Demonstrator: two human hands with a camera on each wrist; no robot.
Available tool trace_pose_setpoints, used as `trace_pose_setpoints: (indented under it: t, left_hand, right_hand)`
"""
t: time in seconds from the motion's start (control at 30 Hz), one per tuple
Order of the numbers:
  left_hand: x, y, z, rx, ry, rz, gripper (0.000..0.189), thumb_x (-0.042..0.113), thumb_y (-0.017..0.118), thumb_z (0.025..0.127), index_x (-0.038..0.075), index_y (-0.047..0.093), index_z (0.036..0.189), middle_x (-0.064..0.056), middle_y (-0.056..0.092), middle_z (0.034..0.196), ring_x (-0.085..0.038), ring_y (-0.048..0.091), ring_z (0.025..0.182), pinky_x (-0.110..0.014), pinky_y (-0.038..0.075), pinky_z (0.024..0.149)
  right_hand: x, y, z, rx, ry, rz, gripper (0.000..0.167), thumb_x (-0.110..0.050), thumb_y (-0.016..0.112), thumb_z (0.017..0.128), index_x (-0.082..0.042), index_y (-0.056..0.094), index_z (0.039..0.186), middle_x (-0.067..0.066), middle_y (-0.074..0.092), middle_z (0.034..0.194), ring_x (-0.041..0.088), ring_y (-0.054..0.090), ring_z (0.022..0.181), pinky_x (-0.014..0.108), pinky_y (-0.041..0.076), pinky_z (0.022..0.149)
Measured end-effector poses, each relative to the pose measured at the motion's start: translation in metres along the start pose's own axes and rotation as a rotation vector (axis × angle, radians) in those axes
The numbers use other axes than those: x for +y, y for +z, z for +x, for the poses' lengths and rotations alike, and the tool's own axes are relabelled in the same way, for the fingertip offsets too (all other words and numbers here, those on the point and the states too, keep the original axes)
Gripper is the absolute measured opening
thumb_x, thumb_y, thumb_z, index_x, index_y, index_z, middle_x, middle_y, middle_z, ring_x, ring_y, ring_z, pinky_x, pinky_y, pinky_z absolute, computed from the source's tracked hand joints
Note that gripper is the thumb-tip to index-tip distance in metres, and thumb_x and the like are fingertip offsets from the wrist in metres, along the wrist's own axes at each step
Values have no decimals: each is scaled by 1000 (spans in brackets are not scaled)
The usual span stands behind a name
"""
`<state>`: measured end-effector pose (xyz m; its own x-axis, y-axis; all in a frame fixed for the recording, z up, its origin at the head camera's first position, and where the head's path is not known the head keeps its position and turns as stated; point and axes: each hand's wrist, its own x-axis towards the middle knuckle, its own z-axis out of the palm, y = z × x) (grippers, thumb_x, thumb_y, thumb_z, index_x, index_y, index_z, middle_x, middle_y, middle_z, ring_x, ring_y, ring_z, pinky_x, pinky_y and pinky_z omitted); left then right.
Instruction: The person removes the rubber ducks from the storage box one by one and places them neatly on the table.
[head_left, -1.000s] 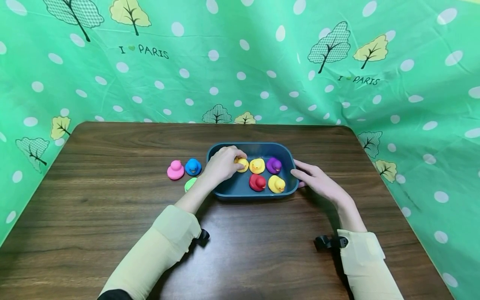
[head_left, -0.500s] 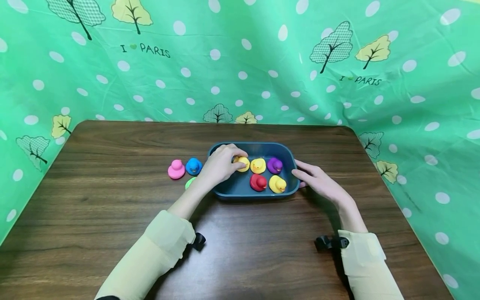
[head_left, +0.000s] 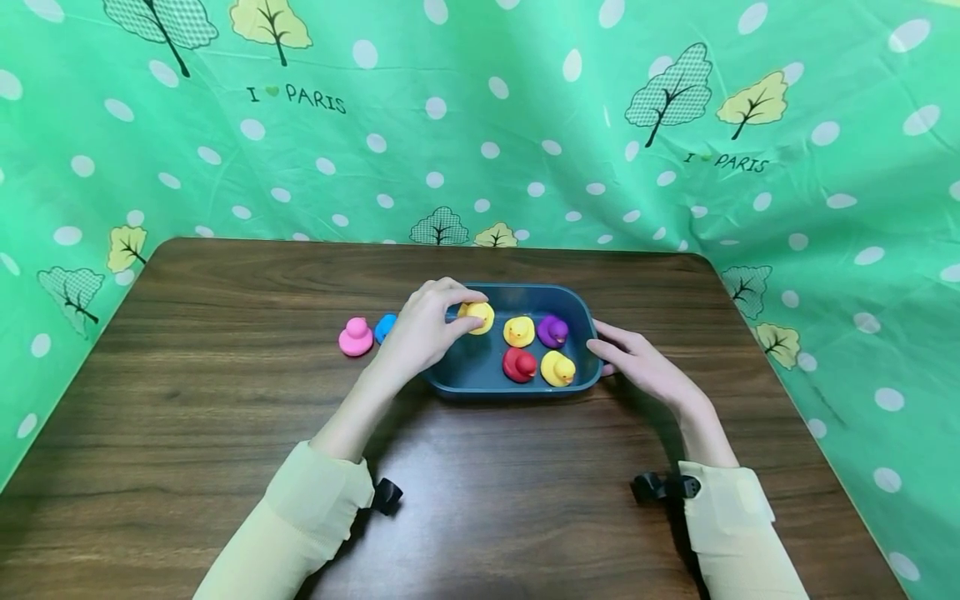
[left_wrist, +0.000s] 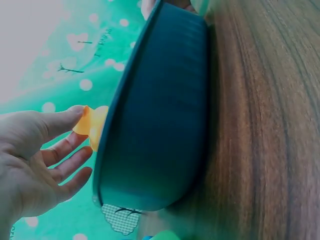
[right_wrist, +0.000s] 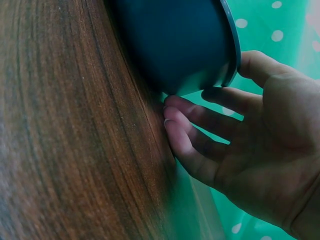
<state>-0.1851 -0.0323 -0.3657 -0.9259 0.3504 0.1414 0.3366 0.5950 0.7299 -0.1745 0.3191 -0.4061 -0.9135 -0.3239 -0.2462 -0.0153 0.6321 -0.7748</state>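
In the head view my left hand (head_left: 426, 325) pinches a yellow rubber duck (head_left: 478, 317) over the left part of a dark blue tub (head_left: 517, 393). The left wrist view shows the thumb and fingertips on this duck (left_wrist: 91, 122) by the tub's rim. Inside the tub sit two more yellow ducks, one at the back (head_left: 518, 332) and one in front (head_left: 558, 368), a purple duck (head_left: 552, 331) and a red duck (head_left: 519, 365). My right hand (head_left: 637, 362) holds the tub's right end, thumb at the rim and fingers along the outer wall.
Left of the tub, a pink duck (head_left: 356, 337) and a partly hidden blue duck (head_left: 385, 327) stand on the brown wooden table (head_left: 187, 375). A green thing (left_wrist: 165, 235) shows at the left wrist view's lower edge. A green patterned curtain (head_left: 465, 83) hangs behind.
My left hand has lifted the pinched yellow duck off the tub's floor and moved slightly left and back with it. The right hand has stayed at the tub's end.
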Motion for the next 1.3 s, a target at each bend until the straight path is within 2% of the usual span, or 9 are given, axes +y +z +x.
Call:
trace_pose_setpoints:
  t: [0.2,0.5,0.6,0.67,0.77,0.97,1.07,1.17,1.3]
  left_hand:
    - [0,-12,-12,57,3,-15,36,22,77,93,14,73,129,-6,69,127,-27,55,124,-50,45,107]
    - [-13,-37,-34,167,-11,-31,35,19,77,94,13,73,128,-7,69,123,-30,58,118,-45,46,94]
    - [-20,-45,-42,208,-22,-42,33,19,76,94,13,74,127,-6,70,122,-31,59,115,-41,42,90]
    - [-25,-48,-47,232,-24,-46,32,19,76,94,13,74,126,-6,70,122,-30,59,109,-38,42,85]
    - [-31,-52,-54,252,-31,-56,31,19,74,96,13,74,127,-8,70,122,-30,58,107,-38,42,83]
    - [-41,-59,-64,279,-47,-51,32,19,73,97,12,73,128,-12,69,122,-31,59,112,-42,45,86]
    - [-46,-64,-69,308,-48,-40,32,18,74,96,11,73,127,-11,69,120,-30,59,112,-39,43,86]
    - [-53,-69,-76,327,-60,-27,33,16,74,96,10,72,128,-12,68,120,-30,60,115,-43,44,90]
    - [-64,-75,-85,340,-87,-19,33,15,73,96,9,72,129,-13,68,121,-33,61,118,-50,45,95]
  right_hand:
    - [1,0,2,-3,0,2,64,-45,48,108,-17,31,163,15,38,165,33,36,151,62,27,124]
    - [-2,1,-1,-5,-2,6,62,-43,49,108,-18,32,162,14,40,164,31,41,147,59,30,123]
    - [-3,0,-2,0,1,-11,61,-43,48,109,-20,32,162,13,41,164,26,45,142,39,39,120]
    - [-3,0,-2,4,3,-14,60,-43,49,109,-20,33,162,13,43,162,23,50,136,22,43,110]
    - [-2,-1,-2,7,1,-11,60,-43,49,109,-20,33,162,13,45,161,18,53,130,6,41,97]
    - [-2,0,-3,7,1,-4,60,-42,49,109,-19,33,162,14,44,161,23,53,132,5,40,96]
    - [-2,0,-2,6,2,-7,60,-43,49,109,-20,33,162,14,44,162,17,53,131,4,40,96]
    - [-3,0,-2,4,2,-6,60,-42,49,109,-20,33,162,14,45,161,12,56,126,6,43,95]
    - [-4,0,-1,0,2,-7,61,-42,49,109,-19,32,162,15,45,161,20,55,128,6,42,95]
